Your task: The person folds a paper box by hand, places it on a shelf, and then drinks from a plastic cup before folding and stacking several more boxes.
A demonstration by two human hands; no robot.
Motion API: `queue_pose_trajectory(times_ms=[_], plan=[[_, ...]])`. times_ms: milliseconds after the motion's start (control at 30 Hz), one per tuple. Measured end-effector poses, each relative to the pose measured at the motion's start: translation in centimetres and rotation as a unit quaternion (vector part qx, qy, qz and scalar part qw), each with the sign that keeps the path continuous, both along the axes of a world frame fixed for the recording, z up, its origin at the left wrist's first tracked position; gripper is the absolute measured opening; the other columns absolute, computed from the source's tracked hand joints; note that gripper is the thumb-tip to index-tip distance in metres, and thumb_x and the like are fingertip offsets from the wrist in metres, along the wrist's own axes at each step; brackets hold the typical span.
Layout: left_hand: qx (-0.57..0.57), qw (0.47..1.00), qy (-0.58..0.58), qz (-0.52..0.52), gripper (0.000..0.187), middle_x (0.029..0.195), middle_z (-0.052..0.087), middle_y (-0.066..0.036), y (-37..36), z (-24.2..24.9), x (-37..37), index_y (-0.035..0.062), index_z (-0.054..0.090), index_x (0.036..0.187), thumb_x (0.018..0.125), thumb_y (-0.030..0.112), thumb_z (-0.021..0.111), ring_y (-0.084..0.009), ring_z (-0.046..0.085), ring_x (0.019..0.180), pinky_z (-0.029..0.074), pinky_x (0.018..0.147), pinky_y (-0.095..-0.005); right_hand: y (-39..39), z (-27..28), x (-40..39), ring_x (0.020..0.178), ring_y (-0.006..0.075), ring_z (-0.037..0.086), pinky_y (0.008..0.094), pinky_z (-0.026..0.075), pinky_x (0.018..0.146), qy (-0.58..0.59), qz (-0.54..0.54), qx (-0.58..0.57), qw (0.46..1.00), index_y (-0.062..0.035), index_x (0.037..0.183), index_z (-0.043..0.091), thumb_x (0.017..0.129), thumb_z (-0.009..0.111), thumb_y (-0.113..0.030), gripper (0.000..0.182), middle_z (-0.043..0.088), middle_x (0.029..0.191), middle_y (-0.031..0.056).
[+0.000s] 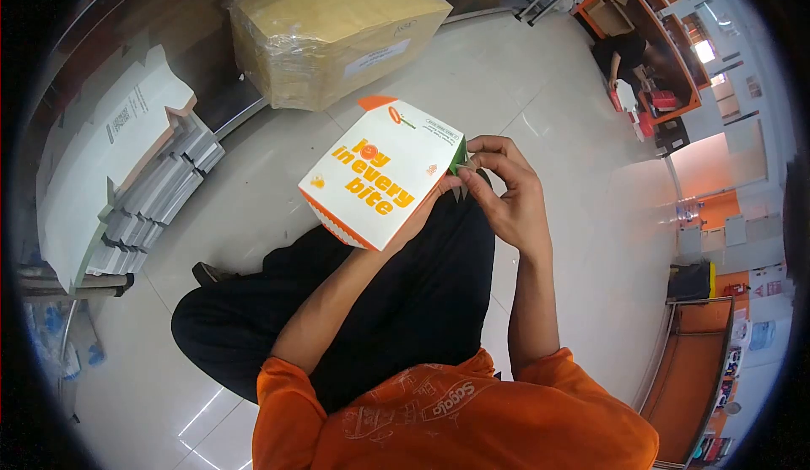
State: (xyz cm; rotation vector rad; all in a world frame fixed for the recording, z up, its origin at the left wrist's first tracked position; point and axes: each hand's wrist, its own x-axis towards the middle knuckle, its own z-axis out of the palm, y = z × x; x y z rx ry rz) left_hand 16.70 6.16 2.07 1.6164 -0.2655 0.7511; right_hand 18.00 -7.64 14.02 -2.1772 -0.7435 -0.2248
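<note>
A white carton with orange "joy in every bite" lettering (371,170) is held above my lap, its printed face turned up. My left hand (422,217) supports it from below, mostly hidden behind the carton, with part of it showing at the lower right edge. At the carton's green right end, my right hand (498,183) pinches a flap between thumb and fingers. An orange flap stands out at the carton's top left corner. The inside of the carton is not visible.
A stack of flat carton blanks (156,191) lies at the left on a metal-framed support. Behind the carton stands a large taped brown box (329,35). A person in dark clothes (626,52) is at the upper right, by an orange-framed shelf (675,31). Tiled floor (582,217) surrounds me.
</note>
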Motion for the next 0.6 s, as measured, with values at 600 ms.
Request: queue_pose_trajectory(times_ms=[600], plan=[[-0.028, 0.998, -0.014, -0.055, 0.037, 0.115, 0.066, -0.006, 3.6, -1.8, -1.4, 0.0081, 0.06, 0.122, 0.09, 0.026, 0.069, -0.0188, 0.063, 0.104, 0.049, 0.09, -0.0343, -0.1, -0.1, -0.7, 0.106, 0.0232, 0.063, 0.0352, 0.05, 0.089, 0.117, 0.057, 0.082, 0.988, -0.001, 0.077, 0.068, 0.073, 0.082, -0.009, 0.016, 0.065, 0.116, 0.0115]])
